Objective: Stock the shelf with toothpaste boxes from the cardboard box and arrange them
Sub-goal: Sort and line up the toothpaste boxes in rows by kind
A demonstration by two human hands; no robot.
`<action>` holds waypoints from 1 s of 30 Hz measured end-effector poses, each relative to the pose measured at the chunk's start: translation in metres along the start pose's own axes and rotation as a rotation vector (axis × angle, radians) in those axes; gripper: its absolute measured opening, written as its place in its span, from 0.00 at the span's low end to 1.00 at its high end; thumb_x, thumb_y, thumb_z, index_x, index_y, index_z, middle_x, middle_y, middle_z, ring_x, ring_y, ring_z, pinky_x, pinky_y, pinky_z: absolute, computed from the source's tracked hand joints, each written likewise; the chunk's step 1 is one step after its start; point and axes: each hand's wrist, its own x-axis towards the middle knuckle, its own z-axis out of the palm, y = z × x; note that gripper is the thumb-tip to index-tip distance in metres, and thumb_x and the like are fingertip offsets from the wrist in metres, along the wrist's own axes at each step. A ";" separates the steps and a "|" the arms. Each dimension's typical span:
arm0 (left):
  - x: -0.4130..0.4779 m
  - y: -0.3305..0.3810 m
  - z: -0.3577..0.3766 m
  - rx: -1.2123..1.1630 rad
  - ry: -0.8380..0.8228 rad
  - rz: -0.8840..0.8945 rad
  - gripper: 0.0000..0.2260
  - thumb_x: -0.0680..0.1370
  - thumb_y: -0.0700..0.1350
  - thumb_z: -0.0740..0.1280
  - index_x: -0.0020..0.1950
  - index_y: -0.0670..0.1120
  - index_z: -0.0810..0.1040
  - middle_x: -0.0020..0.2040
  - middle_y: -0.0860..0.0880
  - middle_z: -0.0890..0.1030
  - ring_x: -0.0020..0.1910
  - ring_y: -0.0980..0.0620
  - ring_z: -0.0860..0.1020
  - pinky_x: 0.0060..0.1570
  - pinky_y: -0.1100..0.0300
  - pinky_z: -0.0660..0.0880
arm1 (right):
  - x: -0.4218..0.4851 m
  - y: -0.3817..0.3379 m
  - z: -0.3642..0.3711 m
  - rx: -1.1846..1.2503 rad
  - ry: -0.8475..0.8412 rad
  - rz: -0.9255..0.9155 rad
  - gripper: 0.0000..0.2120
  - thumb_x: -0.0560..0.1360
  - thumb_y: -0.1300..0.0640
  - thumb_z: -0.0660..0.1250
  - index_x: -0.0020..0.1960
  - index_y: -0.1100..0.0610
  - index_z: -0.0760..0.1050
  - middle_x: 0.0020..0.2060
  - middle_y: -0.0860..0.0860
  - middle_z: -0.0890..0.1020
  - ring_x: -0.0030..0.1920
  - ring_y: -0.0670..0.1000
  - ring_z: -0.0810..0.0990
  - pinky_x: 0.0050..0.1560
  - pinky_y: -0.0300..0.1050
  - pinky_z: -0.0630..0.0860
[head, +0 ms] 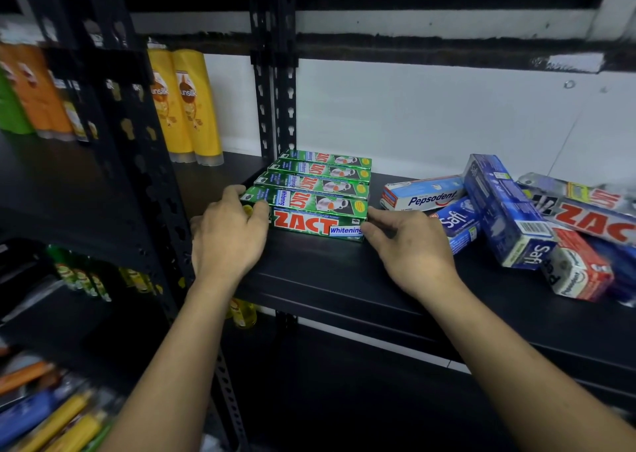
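Zact boxes [320, 190] rowed front-to-back on shelf [327, 279] | loose pile [516, 217] right — apart

Head view, downward, close to shelf [344, 272]
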 end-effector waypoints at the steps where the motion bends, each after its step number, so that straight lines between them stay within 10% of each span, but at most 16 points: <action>1: 0.000 0.000 0.000 0.000 0.002 -0.001 0.21 0.80 0.56 0.58 0.70 0.47 0.70 0.58 0.41 0.81 0.58 0.37 0.76 0.61 0.44 0.70 | 0.000 0.000 0.000 0.002 0.001 0.001 0.16 0.79 0.45 0.65 0.66 0.42 0.76 0.59 0.47 0.82 0.63 0.52 0.75 0.57 0.44 0.73; 13: 0.000 -0.009 0.003 -0.076 0.047 0.009 0.29 0.74 0.67 0.58 0.69 0.52 0.70 0.61 0.44 0.79 0.59 0.40 0.76 0.58 0.48 0.73 | -0.022 -0.005 -0.013 0.159 0.048 -0.057 0.15 0.76 0.50 0.68 0.62 0.45 0.79 0.49 0.42 0.85 0.47 0.49 0.82 0.56 0.47 0.78; 18: -0.005 -0.006 0.001 -0.016 0.088 0.138 0.23 0.78 0.61 0.62 0.68 0.50 0.72 0.63 0.45 0.79 0.63 0.42 0.74 0.63 0.45 0.68 | -0.053 0.018 -0.062 -0.012 0.253 -0.141 0.15 0.75 0.51 0.68 0.61 0.47 0.80 0.30 0.43 0.80 0.36 0.46 0.80 0.47 0.43 0.78; 23: -0.039 0.034 -0.004 -0.074 0.159 0.335 0.19 0.78 0.55 0.65 0.66 0.49 0.75 0.60 0.49 0.80 0.63 0.45 0.73 0.62 0.46 0.65 | -0.061 0.054 -0.112 -0.265 0.535 -0.177 0.16 0.75 0.48 0.65 0.60 0.51 0.80 0.51 0.49 0.85 0.51 0.58 0.79 0.51 0.49 0.73; 30: -0.090 0.141 0.027 -0.220 -0.125 0.618 0.20 0.74 0.54 0.66 0.65 0.50 0.76 0.59 0.53 0.80 0.59 0.51 0.74 0.58 0.54 0.71 | -0.057 0.074 -0.108 -0.563 0.195 0.061 0.34 0.75 0.30 0.56 0.75 0.47 0.63 0.49 0.52 0.83 0.60 0.58 0.71 0.56 0.55 0.63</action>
